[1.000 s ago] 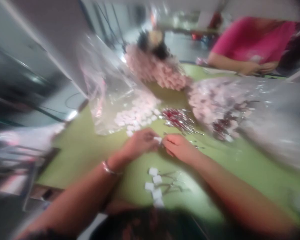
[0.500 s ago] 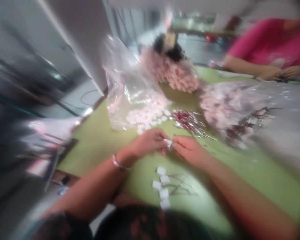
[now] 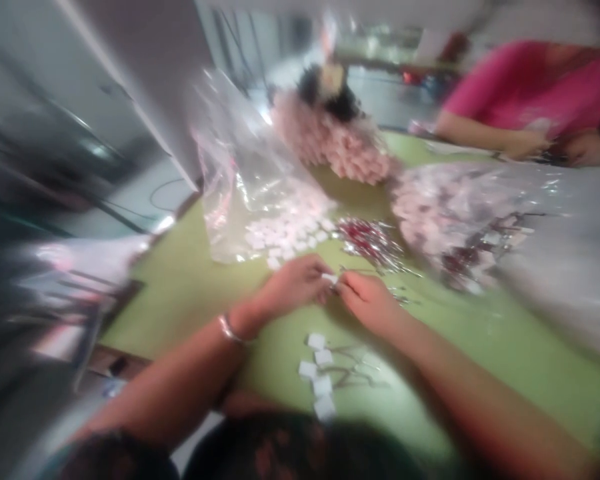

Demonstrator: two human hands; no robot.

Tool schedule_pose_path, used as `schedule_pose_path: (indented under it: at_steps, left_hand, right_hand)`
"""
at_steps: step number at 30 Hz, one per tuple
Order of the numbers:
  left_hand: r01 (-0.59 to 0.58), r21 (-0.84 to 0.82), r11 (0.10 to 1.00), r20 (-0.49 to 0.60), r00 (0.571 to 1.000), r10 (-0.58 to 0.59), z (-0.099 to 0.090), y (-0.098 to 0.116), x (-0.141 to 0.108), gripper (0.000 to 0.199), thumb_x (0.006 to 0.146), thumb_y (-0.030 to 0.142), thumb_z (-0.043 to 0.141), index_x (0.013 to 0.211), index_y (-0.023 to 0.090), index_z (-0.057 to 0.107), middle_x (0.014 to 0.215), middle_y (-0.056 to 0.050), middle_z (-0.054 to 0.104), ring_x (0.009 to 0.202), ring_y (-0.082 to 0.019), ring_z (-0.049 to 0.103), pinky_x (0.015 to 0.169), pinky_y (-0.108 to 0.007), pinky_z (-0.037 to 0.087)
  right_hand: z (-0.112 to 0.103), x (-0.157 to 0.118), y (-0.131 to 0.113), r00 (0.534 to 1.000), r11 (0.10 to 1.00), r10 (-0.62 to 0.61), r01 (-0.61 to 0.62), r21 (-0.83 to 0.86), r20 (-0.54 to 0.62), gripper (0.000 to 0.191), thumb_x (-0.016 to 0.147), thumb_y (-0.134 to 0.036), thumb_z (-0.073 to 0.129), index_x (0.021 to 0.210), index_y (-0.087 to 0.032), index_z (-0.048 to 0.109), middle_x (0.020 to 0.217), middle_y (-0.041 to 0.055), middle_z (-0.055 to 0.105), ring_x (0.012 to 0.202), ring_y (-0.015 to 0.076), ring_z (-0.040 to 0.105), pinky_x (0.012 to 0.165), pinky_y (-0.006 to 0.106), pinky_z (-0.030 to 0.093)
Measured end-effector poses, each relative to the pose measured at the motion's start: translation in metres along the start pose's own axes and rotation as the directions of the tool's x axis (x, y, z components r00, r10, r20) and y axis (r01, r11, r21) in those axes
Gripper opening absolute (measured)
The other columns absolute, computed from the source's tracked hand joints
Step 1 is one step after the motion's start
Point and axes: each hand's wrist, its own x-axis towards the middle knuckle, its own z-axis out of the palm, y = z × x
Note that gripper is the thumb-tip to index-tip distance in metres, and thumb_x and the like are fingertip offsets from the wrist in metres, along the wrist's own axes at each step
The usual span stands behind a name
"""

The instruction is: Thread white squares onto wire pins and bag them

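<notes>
My left hand [image 3: 300,285] is closed in a pinch on a small white block [image 3: 329,278] above the green table. Close against it, my right hand [image 3: 367,297] is also pinched shut, its fingertips at the block's right edge. What the right fingers grip is hidden and blurred. Nearer my body lie several white blocks [image 3: 323,385] in a column, with thin wire-like stems [image 3: 355,373] reaching right from them. Beyond my hands is a pile of red and silver thin pieces [image 3: 367,240]. Left of that pile, loose white blocks [image 3: 285,233] spill from a clear plastic bag [image 3: 230,200].
A heap of pink pieces [image 3: 350,150] with a black bundle [image 3: 330,93] stands at the back. To the right, a large clear bag [image 3: 445,200] holds pale pink pieces. Across the green table [image 3: 180,280], a person in a pink top [image 3: 520,87] works with their hands.
The white block between my fingers has turned and shows a narrower side. My hands stay together at nearly the same spot. The whole view has shifted slightly.
</notes>
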Motion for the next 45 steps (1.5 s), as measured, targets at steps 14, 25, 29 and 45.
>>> schedule_pose_path:
  at_steps: [14,25,29,45]
  left_hand:
    - [0.243,0.779,0.578,-0.294,0.956,-0.005,-0.041,-0.012,-0.002,0.015,0.077,0.03,0.062,0.084,0.017,0.063,0.081,-0.011,0.066,0.076,-0.025,0.06,0.067,-0.032,0.046]
    - [0.192,0.864,0.465,-0.214,0.977,-0.005,-0.03,0.0,0.001,0.03,0.082,0.022,0.041,0.088,0.016,0.07,0.088,-0.014,0.064,0.077,-0.027,0.061,0.066,-0.035,0.046]
    - [0.107,0.716,0.689,-0.22,0.972,0.077,-0.032,0.007,0.003,0.02,0.08,0.024,0.05,0.08,0.018,0.069,0.083,-0.009,0.067,0.075,-0.023,0.061,0.066,-0.033,0.047]
    - [0.267,-0.4,0.877,-0.09,0.941,-0.327,-0.012,-0.01,0.012,0.017,0.077,0.028,0.071,0.083,0.012,0.069,0.063,-0.003,0.063,0.051,-0.007,0.054,0.052,-0.021,0.044]
  right_hand:
    - [-0.056,0.012,0.022,0.996,0.925,0.058,-0.08,-0.372,-0.069,0.02,0.085,-0.024,0.051,0.07,-0.023,0.064,0.076,0.0053,0.066,0.065,0.0168,0.052,0.061,0.032,0.034]
    - [-0.047,0.018,0.025,0.997,0.891,0.071,-0.072,-0.448,-0.018,0.025,0.09,-0.023,0.043,0.079,-0.021,0.065,0.085,0.0085,0.067,0.072,0.0189,0.056,0.062,0.033,0.036]
    - [-0.061,0.011,0.031,0.994,0.863,0.049,0.006,-0.506,0.096,0.011,0.083,-0.029,0.057,0.08,-0.023,0.065,0.087,0.0061,0.067,0.073,0.0188,0.056,0.059,0.031,0.035]
    - [-0.052,0.012,0.041,0.976,0.854,-0.005,0.117,-0.506,0.217,0.004,0.083,-0.022,0.057,0.08,-0.022,0.06,0.09,0.0064,0.062,0.076,0.0187,0.055,0.063,0.032,0.038]
